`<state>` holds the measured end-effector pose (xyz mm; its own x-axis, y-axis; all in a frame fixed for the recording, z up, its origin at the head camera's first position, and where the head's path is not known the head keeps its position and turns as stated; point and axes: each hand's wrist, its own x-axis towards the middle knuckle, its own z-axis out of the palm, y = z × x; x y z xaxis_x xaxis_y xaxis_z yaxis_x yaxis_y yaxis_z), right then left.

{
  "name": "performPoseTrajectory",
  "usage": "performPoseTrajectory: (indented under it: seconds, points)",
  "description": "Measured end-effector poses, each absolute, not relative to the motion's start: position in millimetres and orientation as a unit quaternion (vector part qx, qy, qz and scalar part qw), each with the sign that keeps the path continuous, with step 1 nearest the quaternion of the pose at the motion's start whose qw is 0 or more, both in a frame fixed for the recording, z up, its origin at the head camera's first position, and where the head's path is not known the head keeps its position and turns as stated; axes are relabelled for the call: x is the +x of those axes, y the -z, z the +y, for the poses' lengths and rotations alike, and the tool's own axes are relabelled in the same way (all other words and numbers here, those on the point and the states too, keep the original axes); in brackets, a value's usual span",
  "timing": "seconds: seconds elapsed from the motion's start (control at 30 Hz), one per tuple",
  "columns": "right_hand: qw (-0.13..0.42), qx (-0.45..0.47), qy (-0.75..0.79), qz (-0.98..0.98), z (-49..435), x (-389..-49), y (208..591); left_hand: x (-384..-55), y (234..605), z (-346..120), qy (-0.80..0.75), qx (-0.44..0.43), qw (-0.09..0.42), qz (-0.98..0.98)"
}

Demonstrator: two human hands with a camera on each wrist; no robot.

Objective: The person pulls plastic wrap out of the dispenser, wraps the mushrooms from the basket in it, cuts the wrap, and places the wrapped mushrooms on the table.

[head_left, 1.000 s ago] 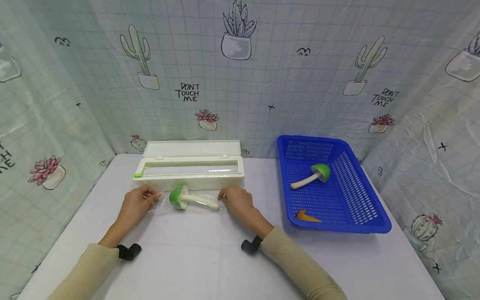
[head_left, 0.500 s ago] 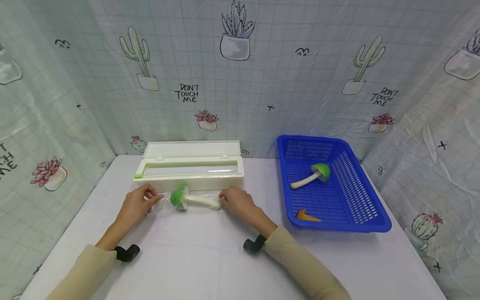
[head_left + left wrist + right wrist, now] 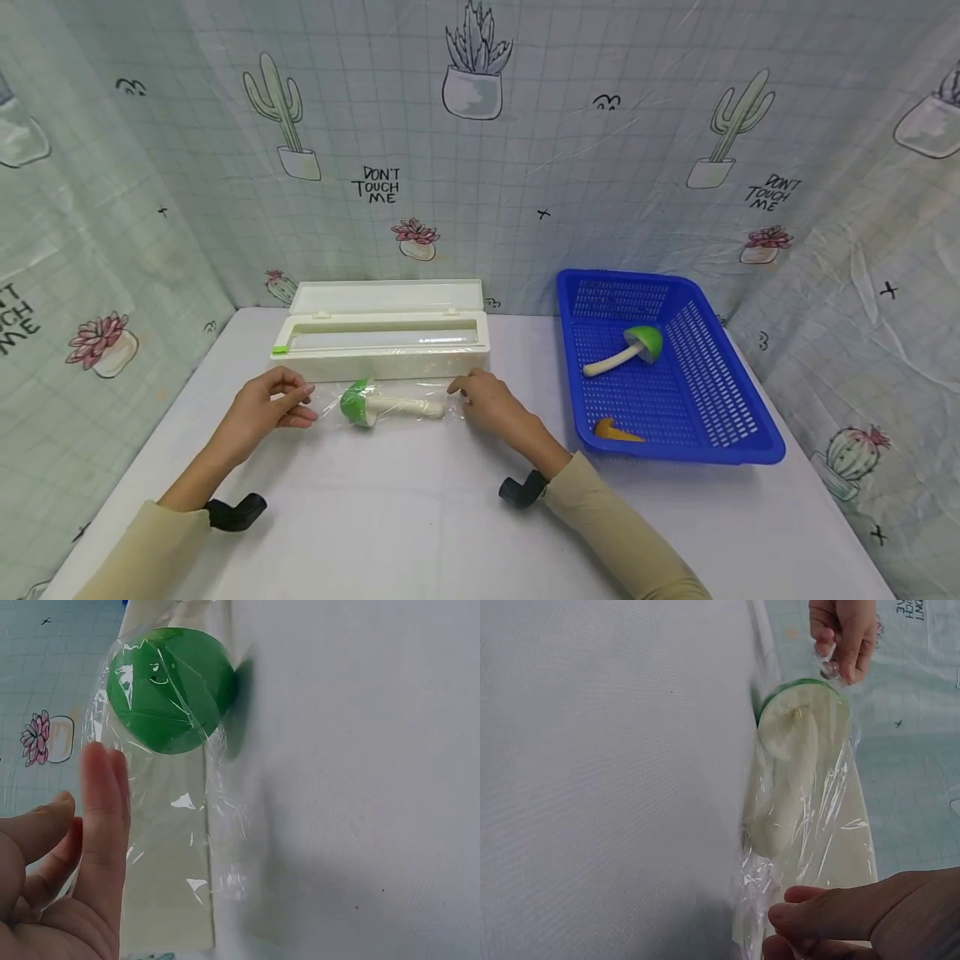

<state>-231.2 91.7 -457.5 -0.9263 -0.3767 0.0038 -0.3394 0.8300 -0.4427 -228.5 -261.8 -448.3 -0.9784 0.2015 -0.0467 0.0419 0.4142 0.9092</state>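
A toy mushroom (image 3: 401, 406) with a green cap and white stem lies wrapped in clear plastic film, in front of a white film dispenser (image 3: 378, 364). In the left wrist view the green cap (image 3: 171, 690) shows through the wrinkled film (image 3: 225, 877). My left hand (image 3: 258, 412) is beside the cap end, fingers extended, fingertips at the film's edge. My right hand (image 3: 495, 408) is at the stem end, fingers lightly bent and loose. The right wrist view has its fingertips (image 3: 784, 915) right against the bunched film, which trails past them.
A blue basket (image 3: 678, 456) stands on the right, holding another green mushroom (image 3: 626, 350) and an orange-brown toy piece (image 3: 615, 432). The dispenser's lid (image 3: 386, 296) stands raised at the back. Behind the white table (image 3: 390, 517) hangs a cactus-print curtain (image 3: 570, 150).
My hands have moved slightly apart, the left one leftward with its fingers spreading off the film. The right hand has shifted right. The mushroom has rolled a little in its film.
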Motion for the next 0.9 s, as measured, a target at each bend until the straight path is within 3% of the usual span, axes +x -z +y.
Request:
performPoseTrajectory:
  seconds: [0.37, 0.53, 0.9]
  points:
    - [-0.008, -0.285, 0.196, 0.938, 78, -242, 461, -232, 456, -241, -0.487, 0.183, 0.046, 0.853]
    - [-0.006, -0.332, 0.178, 0.926, 74, -245, 464, -234, 464, -231, -0.474, 0.251, 0.041, 0.843]
    - [-0.029, -0.349, 0.189, 0.917, 69, -255, 473, -240, 477, -221, -0.408, 0.314, -0.051, 0.856]
